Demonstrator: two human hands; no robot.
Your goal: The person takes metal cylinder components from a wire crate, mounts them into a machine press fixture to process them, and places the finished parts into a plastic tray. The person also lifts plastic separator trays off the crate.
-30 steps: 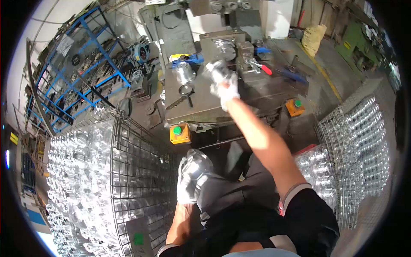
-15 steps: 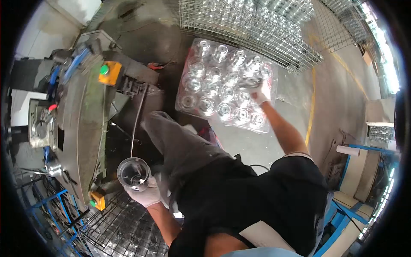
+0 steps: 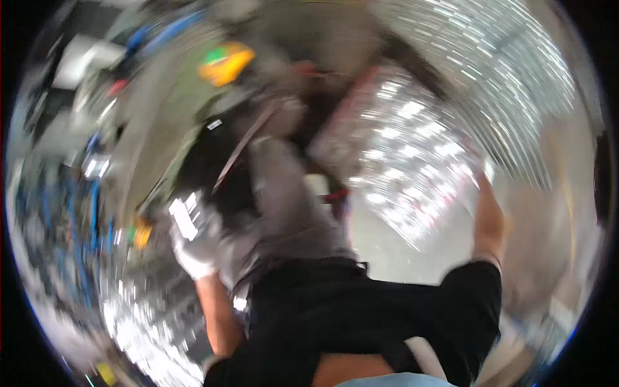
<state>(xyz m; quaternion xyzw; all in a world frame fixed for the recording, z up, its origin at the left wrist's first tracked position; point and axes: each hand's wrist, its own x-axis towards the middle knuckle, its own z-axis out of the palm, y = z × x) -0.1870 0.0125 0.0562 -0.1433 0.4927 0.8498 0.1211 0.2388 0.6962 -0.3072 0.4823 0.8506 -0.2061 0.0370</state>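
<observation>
Motion smears the whole view. My left hand (image 3: pixel 195 255), in a white glove, is wrapped round a shiny metal cup (image 3: pixel 185 218) left of my legs. My right hand (image 3: pixel 482 171) is at the right edge of a tray of several shiny cups (image 3: pixel 412 151). Its fingers are too blurred to make out, and so is anything between them.
A workbench (image 3: pixel 155 116) with an orange button box (image 3: pixel 225 63) runs along the left. A second button box (image 3: pixel 140 233) sits lower down. Wire baskets of shiny parts show at the upper right (image 3: pixel 503 84) and lower left (image 3: pixel 151 322).
The view has swung from the workbench to the tray, then turned partly back. My right hand went from the bench to the tray's cups and is now at its right edge. My left hand keeps its cup.
</observation>
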